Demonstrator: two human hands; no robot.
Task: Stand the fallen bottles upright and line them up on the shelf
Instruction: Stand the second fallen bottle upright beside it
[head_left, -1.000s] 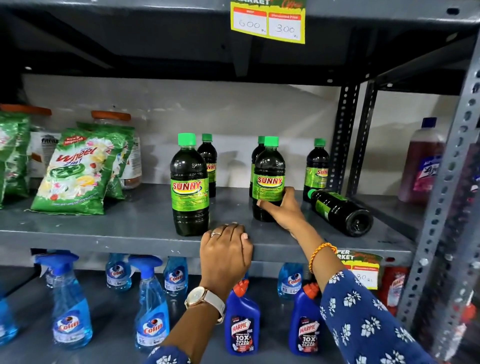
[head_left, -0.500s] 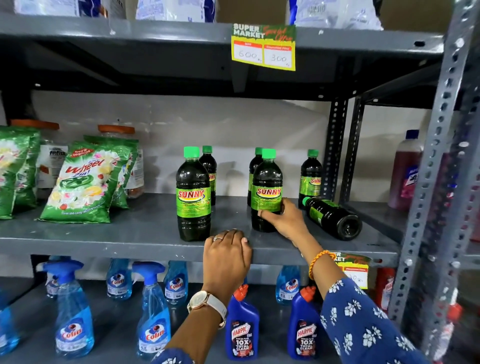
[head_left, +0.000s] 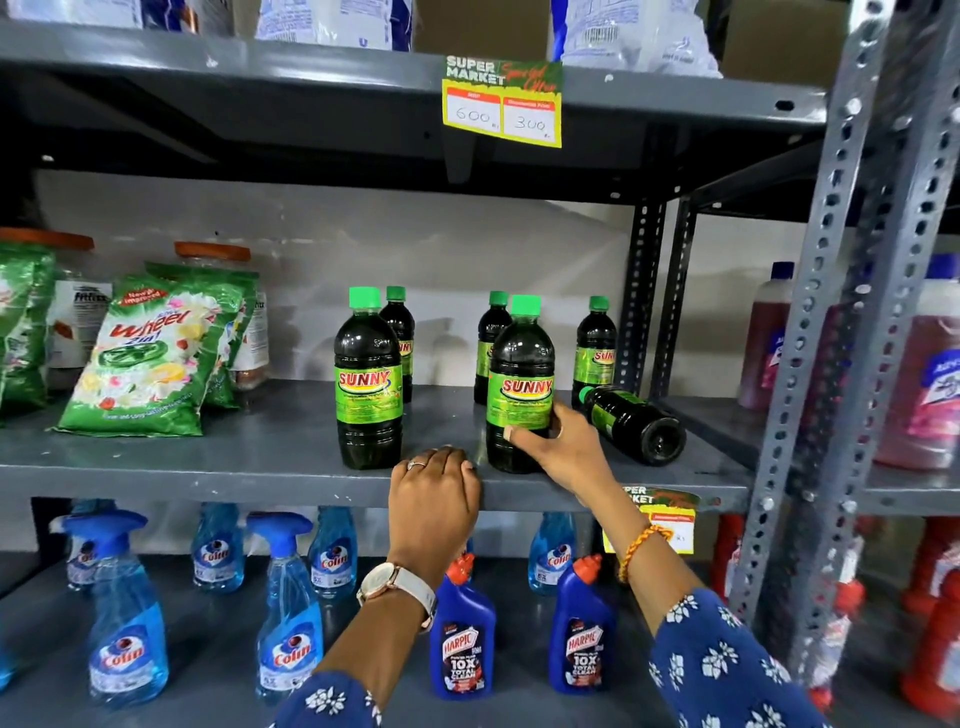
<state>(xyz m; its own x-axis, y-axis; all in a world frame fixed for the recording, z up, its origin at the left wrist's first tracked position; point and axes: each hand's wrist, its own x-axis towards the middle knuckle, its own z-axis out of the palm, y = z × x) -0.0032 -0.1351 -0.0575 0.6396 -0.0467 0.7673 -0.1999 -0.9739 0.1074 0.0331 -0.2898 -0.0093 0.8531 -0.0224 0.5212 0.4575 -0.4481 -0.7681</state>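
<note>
The dark plastic bottle with a green cap (head_left: 521, 384) stands near the front of the grey metal shelf (head_left: 234, 452), with the right hand (head_left: 558, 447) wrapped round it in a firm grip. A bump from that arm could roll the fallen dark bottle (head_left: 636, 423) beside it off. The left hand (head_left: 436, 488) holds the shelf edge.

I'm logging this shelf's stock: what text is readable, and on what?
"SUNNY": green-capped bottles
"Wheel 2in1", "New & improved": green packet
"Colin": spray bottles
"HARPIC 10X TOTAL CLEAN": dark blue bottles
"SUPER MARKET", "600", "300": upper price tag
Lower price tag, jar labels: too blurred.
</note>
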